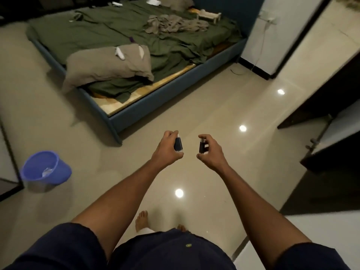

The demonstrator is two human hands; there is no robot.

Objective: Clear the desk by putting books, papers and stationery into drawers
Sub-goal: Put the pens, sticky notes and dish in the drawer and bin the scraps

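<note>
left hand (167,150): fingers curled round small dark cylinder (178,145), upright at the fingertips | right hand (213,152): thumb and forefinger pinch second dark piece (202,146) by its ends | pieces near, not touching, over tiled floor (194,106) | bed (140,114) ahead, blue bucket (64,171) left.

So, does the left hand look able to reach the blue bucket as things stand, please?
Probably not yet: the left hand grips a small dark object, and the blue bucket sits on the floor off to its left.
</note>
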